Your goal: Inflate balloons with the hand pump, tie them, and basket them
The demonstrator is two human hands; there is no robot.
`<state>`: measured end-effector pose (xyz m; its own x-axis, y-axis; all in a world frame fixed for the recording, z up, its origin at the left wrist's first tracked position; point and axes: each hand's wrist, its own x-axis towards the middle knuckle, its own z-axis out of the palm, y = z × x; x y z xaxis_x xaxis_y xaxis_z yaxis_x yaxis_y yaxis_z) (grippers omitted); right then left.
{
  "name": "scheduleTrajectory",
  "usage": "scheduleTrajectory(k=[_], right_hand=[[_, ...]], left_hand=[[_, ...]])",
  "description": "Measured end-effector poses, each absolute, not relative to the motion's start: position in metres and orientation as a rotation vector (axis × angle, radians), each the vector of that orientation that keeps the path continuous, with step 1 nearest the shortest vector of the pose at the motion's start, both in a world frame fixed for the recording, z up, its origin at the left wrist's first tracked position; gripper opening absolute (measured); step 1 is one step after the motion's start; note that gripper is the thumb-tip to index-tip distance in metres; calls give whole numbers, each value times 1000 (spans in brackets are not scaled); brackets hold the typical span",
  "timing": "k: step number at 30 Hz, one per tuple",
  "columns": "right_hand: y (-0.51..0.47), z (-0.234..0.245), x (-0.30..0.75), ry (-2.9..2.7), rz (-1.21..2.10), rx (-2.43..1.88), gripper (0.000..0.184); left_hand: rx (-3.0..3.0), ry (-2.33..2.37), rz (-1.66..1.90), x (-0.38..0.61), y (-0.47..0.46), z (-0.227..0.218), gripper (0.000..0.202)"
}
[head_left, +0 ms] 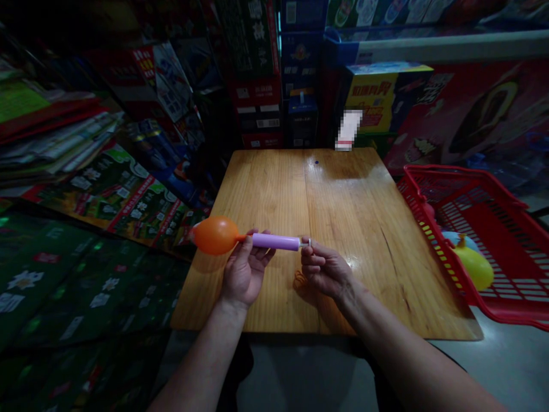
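Note:
A purple balloon pump (277,242) lies level above the wooden table (283,189), held between both hands. On its left end sits a partly inflated orange balloon (217,235), its neck drawn over the nozzle. My left hand (246,269) is closed round that end, thumb on the balloon's neck and fingers behind the barrel. My right hand (326,268) grips the white handle at the other end, where a short stretch of rod shows. Some thin orange-brown bands (300,279) rest on the table just below my right hand.
At the right stands a red plastic basket (510,313) holding a yellow balloon (476,266) and a light blue one (461,239). Stacked green cartons (55,286) flank the table's left side. Boxes (300,57) line the back, and a small dark dot (316,162) marks the tabletop.

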<state>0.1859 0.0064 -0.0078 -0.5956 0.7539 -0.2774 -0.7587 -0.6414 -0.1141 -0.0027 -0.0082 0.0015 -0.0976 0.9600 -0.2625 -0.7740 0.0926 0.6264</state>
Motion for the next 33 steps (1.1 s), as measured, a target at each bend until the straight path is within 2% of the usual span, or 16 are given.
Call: scheduleTrajectory(k=[12,19,29,33], right_hand=[[15,1,211,1,2202,-414,10],[10,-10,193,-21,2248,-387,18],[19,5,216,-36,2211,-364,11],[11,-2,203,-11,2245,-410,15]], left_hand=[[353,804,1579,-26,2,9,23],[321,792,1445,-1,-9,-2,24],[361,826,1623,-34,3,12,22],[379,787,1476,-16,-7,8,24]])
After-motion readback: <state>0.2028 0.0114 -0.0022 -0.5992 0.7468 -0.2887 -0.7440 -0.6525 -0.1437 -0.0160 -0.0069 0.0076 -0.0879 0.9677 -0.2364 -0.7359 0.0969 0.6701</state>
